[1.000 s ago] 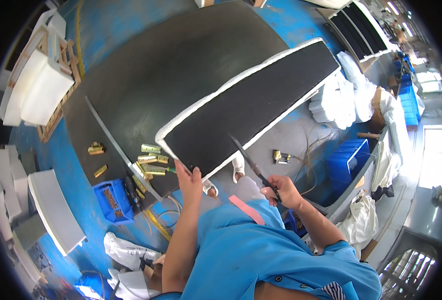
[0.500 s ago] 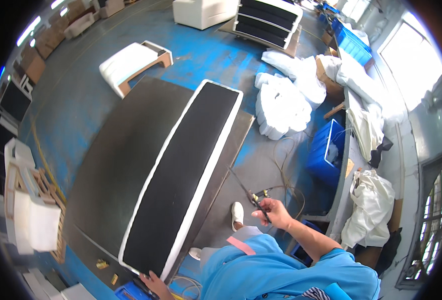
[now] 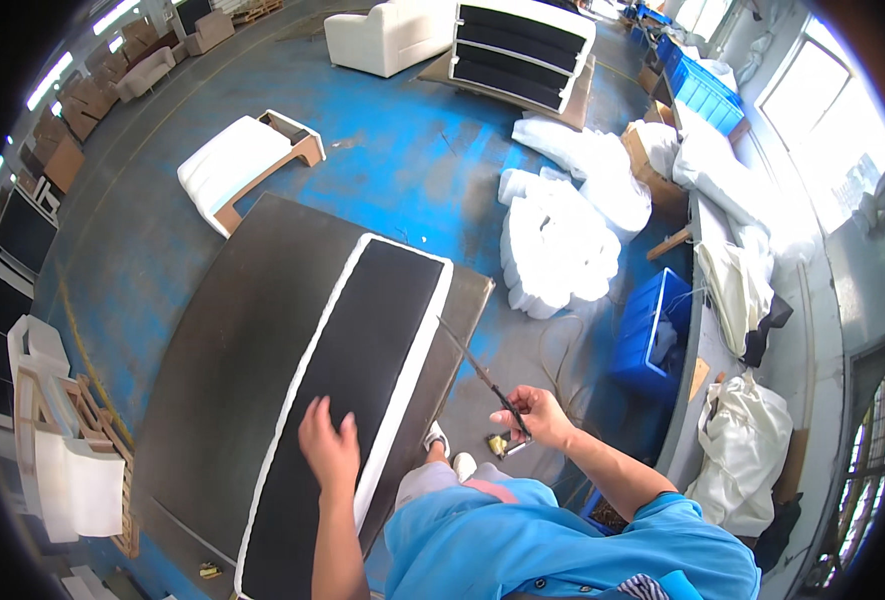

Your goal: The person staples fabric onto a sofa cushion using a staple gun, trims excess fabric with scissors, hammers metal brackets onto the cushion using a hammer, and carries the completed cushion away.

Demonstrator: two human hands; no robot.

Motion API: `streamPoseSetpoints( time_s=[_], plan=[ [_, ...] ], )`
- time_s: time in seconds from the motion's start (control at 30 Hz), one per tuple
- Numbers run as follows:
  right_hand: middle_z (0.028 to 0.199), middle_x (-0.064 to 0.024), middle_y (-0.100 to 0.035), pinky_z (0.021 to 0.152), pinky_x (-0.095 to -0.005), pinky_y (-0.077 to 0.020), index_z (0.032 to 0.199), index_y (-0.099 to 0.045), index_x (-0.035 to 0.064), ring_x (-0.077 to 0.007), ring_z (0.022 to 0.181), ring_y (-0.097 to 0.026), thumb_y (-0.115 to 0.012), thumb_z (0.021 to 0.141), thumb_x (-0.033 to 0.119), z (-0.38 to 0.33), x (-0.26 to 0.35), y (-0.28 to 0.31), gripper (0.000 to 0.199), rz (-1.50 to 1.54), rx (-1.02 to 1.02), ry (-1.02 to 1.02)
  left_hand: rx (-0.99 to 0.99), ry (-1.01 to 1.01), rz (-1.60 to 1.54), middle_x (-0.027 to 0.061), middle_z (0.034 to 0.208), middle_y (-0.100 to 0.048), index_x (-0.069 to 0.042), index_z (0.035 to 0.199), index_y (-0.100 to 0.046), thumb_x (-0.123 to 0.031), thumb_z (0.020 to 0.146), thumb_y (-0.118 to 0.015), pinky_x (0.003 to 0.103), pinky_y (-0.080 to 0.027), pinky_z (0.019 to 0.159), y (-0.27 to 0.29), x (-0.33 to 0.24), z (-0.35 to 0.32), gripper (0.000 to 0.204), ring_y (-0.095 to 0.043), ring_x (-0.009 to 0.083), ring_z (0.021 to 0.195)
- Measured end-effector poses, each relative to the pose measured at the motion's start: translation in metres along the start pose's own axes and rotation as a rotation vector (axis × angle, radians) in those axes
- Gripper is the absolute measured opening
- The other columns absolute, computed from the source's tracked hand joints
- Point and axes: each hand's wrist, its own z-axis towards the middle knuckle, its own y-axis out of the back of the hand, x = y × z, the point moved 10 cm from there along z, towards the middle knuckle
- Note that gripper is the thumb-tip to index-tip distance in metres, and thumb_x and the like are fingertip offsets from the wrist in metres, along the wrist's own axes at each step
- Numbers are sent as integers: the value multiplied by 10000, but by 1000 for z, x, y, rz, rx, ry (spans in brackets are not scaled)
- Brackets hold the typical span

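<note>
The left hand (image 3: pixel 328 445) lies flat, fingers spread, on the black panel (image 3: pixel 357 370) — a long white-edged piece resting on the dark table (image 3: pixel 232 340). The right hand (image 3: pixel 534 413) is closed around scissors (image 3: pixel 482 378), blades pointing up-left over the table's edge — beside the panel.

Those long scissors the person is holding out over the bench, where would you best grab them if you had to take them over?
Probably by the handle end of the scissors, now inside the right hand. The thin blades point up and left, away from the person, toward the black cushion panel, so come in from the person's side, near the handles, clear of the tip.
</note>
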Motion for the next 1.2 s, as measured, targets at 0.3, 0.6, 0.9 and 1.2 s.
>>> streamPoseSetpoints(
  time_s=[0.3, 0.6, 0.9, 1.2],
  plan=[
    [679, -38, -620, 498, -263, -456, 927, -613, -15, -105, 566, -595, -856, 848, 261, 17, 23, 83, 376, -84, -125, -66, 155, 184, 199, 356, 1566, -275, -11, 1570, -231, -657, 714, -807, 592, -162, 1215, -167, -44, 248, 1218, -218, 512, 1484],
    [677, -41, -619, 473, -264, -469, 886, -588, 1, -115, 545, -611, -794, 890, 168, 109, 28, 160, 266, -78, -109, -140, 472, 467, 311, 319, 1628, -89, -93, 1612, -2, -709, 630, -836, 647, -34, 1204, -211, -47, 243, 1428, -65, 474, 1523],
    [654, -31, -625, 492, -244, -434, 916, -634, -4, -82, 549, -570, -808, 897, 214, 237, 126, 131, 280, -176, 310, -91, 468, 522, 307, 337, 1615, -75, -53, 1601, -15, -628, 609, -892, 675, -13, 1185, -217, -66, 228, 1444, -17, 514, 1513],
    [687, -39, -626, 482, -234, -475, 953, -597, -8, -98, 565, -619, -798, 900, 156, 256, 122, 116, 264, -310, 508, -113, 409, 584, 311, 337, 1619, -69, -79, 1594, -24, -538, 518, -958, 673, -32, 1185, -210, -73, 237, 1497, -38, 518, 1513]
  ],
)
